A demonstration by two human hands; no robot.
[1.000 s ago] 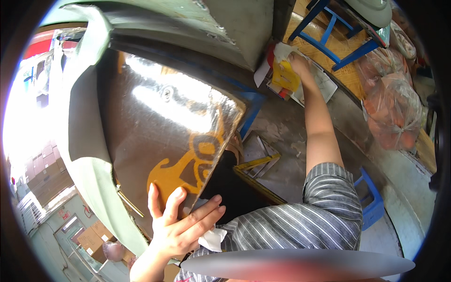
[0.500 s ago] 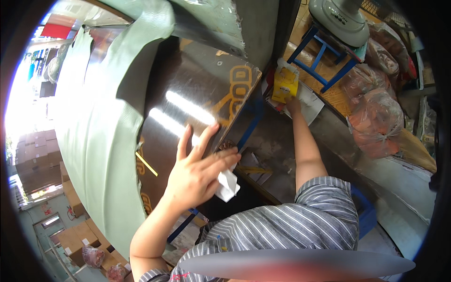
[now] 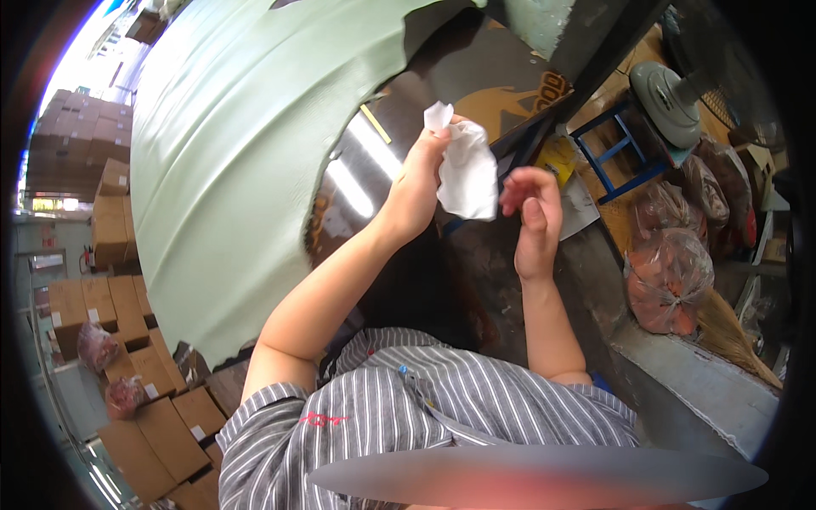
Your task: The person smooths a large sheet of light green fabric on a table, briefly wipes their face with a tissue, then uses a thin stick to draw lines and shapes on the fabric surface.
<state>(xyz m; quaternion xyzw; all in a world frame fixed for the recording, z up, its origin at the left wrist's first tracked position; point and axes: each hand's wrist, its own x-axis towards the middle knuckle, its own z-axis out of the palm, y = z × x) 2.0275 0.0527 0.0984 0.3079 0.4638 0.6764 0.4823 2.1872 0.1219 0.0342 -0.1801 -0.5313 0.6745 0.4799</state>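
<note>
In front of me my left hand point(image 3: 415, 185) is closed on a crumpled white tissue point(image 3: 469, 174), which hangs down from between thumb and fingers. My right hand point(image 3: 537, 223) is raised just to its right, apart from the tissue, with fingers loosely curled, thumb separate and nothing seen in it; the fingertips are slightly blurred. Beyond and left of my hands, a large pale green leather sheet point(image 3: 229, 195) drapes over a glossy dark brown board point(image 3: 476, 64). A narrow yellow strip point(image 3: 375, 124) lies near the leather's ragged edge. Behind my right hand a yellow packet point(image 3: 557, 160) is partly hidden.
At the right are a blue-framed stool point(image 3: 619, 161) bearing a grey-green fan point(image 3: 667, 102), knotted clear bags of orange-red pieces point(image 3: 671, 276), and a straw broom point(image 3: 735, 340). Cardboard boxes point(image 3: 157, 442) are stacked on the left, with small plastic bags point(image 3: 98, 344) on them.
My right hand has left the yellow packet and come back near my left. My left hand has lifted off the board with the tissue. The view has swung, showing more leather.
</note>
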